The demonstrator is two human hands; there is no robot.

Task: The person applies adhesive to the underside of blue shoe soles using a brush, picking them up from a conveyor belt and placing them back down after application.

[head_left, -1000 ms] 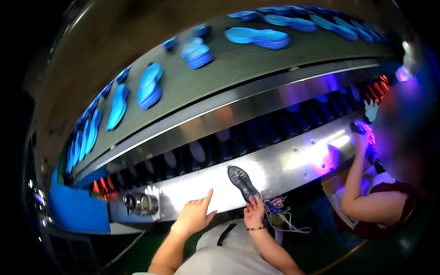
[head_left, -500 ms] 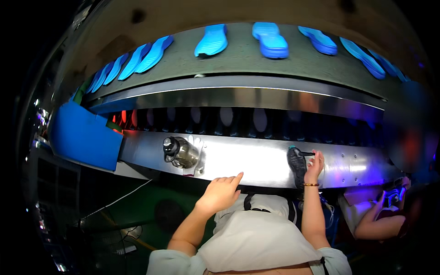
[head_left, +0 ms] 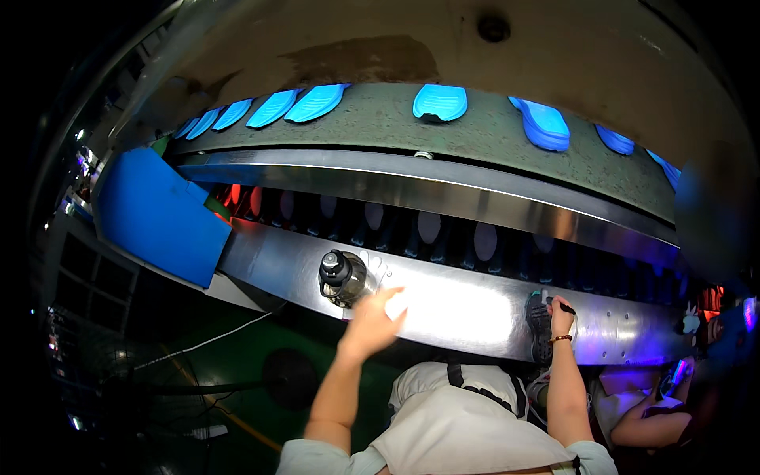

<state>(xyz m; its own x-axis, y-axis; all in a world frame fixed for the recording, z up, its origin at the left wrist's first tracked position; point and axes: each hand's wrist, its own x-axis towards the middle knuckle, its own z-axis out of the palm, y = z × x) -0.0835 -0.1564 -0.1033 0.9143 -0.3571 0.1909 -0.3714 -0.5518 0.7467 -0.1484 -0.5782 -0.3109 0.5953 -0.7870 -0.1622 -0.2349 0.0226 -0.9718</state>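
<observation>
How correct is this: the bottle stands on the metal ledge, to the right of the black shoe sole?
Not quite: the side is wrong. The head view shows the bottle standing on the metal ledge, to the left of the black shoe sole.

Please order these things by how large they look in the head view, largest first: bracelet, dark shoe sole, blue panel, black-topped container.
1. Blue panel
2. Black-topped container and dark shoe sole: too close to rank; the container looks wider, the sole longer
3. Bracelet
</observation>
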